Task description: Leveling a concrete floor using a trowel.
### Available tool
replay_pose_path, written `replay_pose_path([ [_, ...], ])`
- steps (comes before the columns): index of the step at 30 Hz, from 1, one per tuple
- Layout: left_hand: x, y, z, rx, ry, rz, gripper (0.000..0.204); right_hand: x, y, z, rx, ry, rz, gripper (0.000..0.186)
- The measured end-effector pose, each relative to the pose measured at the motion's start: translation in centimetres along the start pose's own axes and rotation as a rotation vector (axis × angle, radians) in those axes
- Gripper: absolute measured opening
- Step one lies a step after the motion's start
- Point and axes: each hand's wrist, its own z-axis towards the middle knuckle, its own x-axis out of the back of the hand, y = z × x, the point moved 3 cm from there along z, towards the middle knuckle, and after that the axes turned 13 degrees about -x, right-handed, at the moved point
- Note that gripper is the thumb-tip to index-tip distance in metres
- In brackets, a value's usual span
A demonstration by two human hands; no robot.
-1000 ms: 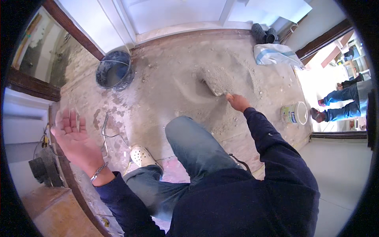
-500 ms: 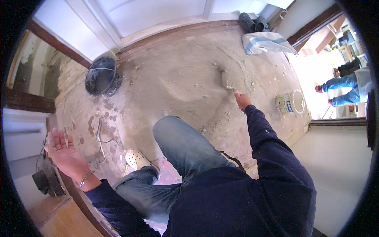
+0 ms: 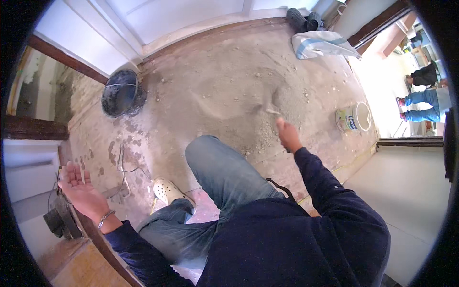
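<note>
My right hand (image 3: 289, 136) is closed round the handle of a trowel (image 3: 271, 111), whose blade is smeared by motion. The blade is at a spread of grey, sand-like dry mix (image 3: 215, 103) on the floor, with small lumps scattered through it. My left hand (image 3: 82, 192) is held out at the left, fingers stretched and apart, with nothing in it. It is near a door edge and a dark fixture (image 3: 56, 221). A black bucket (image 3: 120, 93) with a wire handle stands beyond it, left of the mix.
A white tub (image 3: 353, 117) stands right of the mix. A white sack with a blue stripe (image 3: 321, 45) and dark boots (image 3: 306, 21) lie at the far right. A thin cable (image 3: 125, 168) lies near my shoe (image 3: 168, 191). Another person (image 3: 423, 106) is beyond the right doorway.
My right hand and the trowel have come slightly nearer and to the left, drawing through the mix. My left hand has barely moved. The person beyond the doorway has shifted a little.
</note>
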Motion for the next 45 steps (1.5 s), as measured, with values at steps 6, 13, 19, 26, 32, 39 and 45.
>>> replay_pose_path([
  [6,-2.1,-2.4,0.3,0.033,-0.062,0.078,0.051,-4.7,-1.9,-0.5,0.287,-0.049,-0.376,0.065],
  [13,-5.0,-2.9,-1.1,0.043,-0.129,0.099,0.054,-1.3,2.9,5.8,0.159,-0.063,-0.484,0.065],
  [19,-4.4,-3.9,-0.9,0.062,-0.137,0.076,0.051,4.6,4.9,10.4,0.1,0.039,-0.473,0.066],
  [26,-4.3,-3.2,-0.9,0.069,-0.113,0.092,0.047,5.5,6.7,10.9,0.122,0.087,-0.499,0.065],
  [32,-2.1,-3.2,0.3,0.055,-0.102,0.071,0.049,6.2,8.5,9.7,0.01,0.067,-0.462,0.071],
  [39,-2.0,-4.0,1.0,0.064,-0.138,0.097,0.05,8.1,9.9,11.0,-0.111,0.054,-0.404,0.075],
  [45,-1.9,-3.4,0.7,0.06,-0.13,0.068,0.049,8.3,5.8,6.3,-0.015,-0.022,-0.202,0.071],
])
